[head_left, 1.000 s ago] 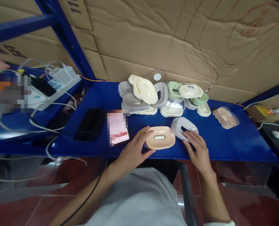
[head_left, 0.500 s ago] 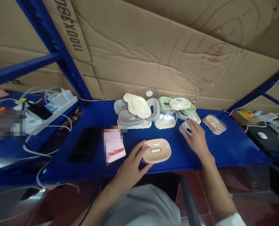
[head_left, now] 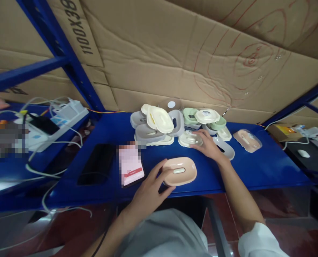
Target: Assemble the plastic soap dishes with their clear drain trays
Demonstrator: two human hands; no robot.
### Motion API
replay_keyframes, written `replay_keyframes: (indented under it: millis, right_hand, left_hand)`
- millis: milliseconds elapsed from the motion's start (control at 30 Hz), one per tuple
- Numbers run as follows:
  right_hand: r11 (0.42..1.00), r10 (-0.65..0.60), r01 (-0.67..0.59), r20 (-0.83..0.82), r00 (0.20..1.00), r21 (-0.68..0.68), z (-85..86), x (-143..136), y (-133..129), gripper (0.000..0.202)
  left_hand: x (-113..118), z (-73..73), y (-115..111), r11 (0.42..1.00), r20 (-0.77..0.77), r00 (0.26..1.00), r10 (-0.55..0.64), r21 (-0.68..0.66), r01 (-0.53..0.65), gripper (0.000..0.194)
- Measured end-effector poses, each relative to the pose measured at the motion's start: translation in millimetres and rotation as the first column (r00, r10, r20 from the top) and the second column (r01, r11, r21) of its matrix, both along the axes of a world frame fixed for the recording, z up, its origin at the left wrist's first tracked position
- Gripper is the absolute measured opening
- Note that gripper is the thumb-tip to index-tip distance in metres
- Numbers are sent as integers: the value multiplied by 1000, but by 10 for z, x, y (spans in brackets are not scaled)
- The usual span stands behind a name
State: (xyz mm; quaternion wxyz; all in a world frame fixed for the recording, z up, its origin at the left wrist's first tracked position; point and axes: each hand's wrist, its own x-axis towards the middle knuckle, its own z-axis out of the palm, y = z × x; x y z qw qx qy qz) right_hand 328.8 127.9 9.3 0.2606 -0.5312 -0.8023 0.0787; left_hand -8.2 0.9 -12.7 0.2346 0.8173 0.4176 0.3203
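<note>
A peach oval dish (head_left: 184, 175) with a pale slot in its middle sits near the front edge of the blue table. My left hand (head_left: 153, 182) holds it by its left end, thumb at the front and fingers on the rim. Farther back, my right hand (head_left: 207, 143) has its fingers curled over the right side of a clear domed cover (head_left: 193, 139) on a cream dish (head_left: 183, 138). A white-grey oval ring-like piece (head_left: 228, 149) lies just right of that hand. At the far right stands a peach dish under a clear cover (head_left: 248, 140).
Grey dishes (head_left: 149, 134) and cream lids (head_left: 161, 119) are piled at the back; green dishes (head_left: 189, 116) stand beside them. A lit phone (head_left: 131, 166) and a black object (head_left: 96, 164) lie left. Cables and a power strip (head_left: 73, 114) are at the far left.
My right hand has moved left from the white-grey piece to the clear cover. That piece now lies uncovered, farther right. My left hand stays on the peach dish.
</note>
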Motion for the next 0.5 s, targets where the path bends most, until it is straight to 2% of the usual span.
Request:
replay_keyframes:
  millis: [133, 233, 300, 367, 500]
  right_hand:
    - [998, -40, 47, -154, 987, 43, 69, -19, 53, 58]
    - [991, -61, 81, -179, 982, 108, 212, -47, -93, 51]
    - [989, -51, 73, -171, 984, 125, 286, -113, -343, 47]
    - [996, -17, 33, -196, 980, 78, 288, -224, -682, 45]
    - [984, 116, -153, -327, 938, -89, 101, -497, -1298, 44]
  left_hand:
    - [4, 7, -1, 1000, 11, 1000, -6, -27, 6, 50]
    - [8, -12, 2, 999, 58, 998, 4, -53, -1, 59]
    - [3, -35, 13, 996, 101, 995, 7, -91, 2, 71]
    - [-9, -57, 29, 990, 145, 989, 18, -142, 3, 83]
    - [-46, -64, 60, 965, 219, 975, 38, -261, 21, 93]
